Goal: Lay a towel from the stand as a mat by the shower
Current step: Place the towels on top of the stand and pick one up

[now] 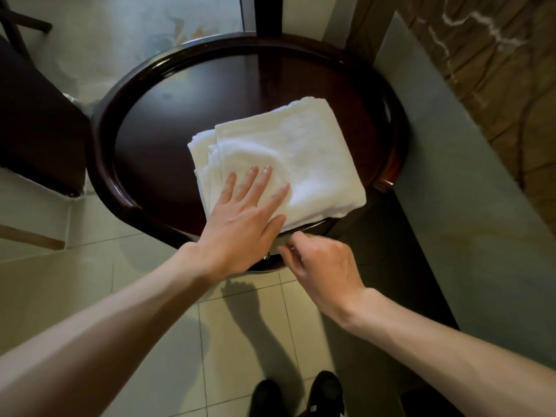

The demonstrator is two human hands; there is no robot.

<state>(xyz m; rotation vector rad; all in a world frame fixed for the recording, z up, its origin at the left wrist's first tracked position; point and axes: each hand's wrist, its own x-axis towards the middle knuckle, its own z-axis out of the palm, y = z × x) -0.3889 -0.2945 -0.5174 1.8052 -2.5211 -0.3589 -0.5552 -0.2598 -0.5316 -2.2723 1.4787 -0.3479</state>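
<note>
Pickup looks begun: left hand (240,224) lies spread flat on the towel (301,152) atop the stand (102,139), right hand (319,266) curls at its near edge, pinch uncertain; lifting should follow.

R hand (325,266) fingers mostly hidden — shoes (326,392) cut off btm.

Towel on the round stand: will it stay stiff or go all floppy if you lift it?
Probably floppy: the towel is soft folded cloth, so its layers would likely droop and unfold. It may slide easily, since the stand looks glossy.
</note>
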